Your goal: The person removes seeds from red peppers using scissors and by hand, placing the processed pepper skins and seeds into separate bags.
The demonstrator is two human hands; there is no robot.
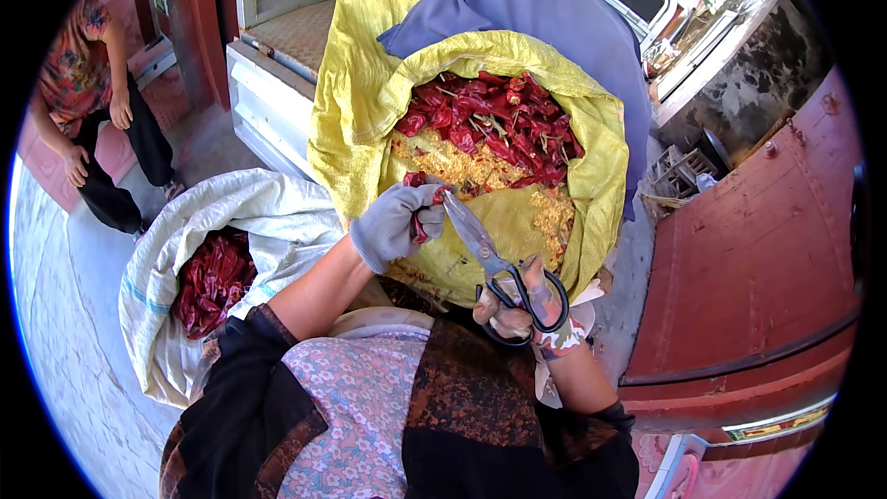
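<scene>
My left hand (pixel 398 222), in a grey glove, grips dried red chili peppers (pixel 418 229); one pepper's end pokes out by the thumb. My right hand (pixel 516 301), in a patterned glove, holds scissors (pixel 485 246) with black handles. The blade tips meet the pepper end at my left fingertips; the blades look nearly together. Beyond both hands a yellow woven sack (pixel 603 125) lies spread wide, with a heap of dried red chilies (pixel 485 114) and loose yellow seeds (pixel 471 166) on it. At the left, a white woven sack (pixel 284 204) holds more dried chilies (pixel 215 284).
A person (pixel 90 97) sits at the upper left. Behind the yellow sack are a blue-grey cloth (pixel 506 0) and a truck's open side panel (pixel 267 107). A red metal door (pixel 748 256) stands at the right, near a small wooden crate (pixel 675 173).
</scene>
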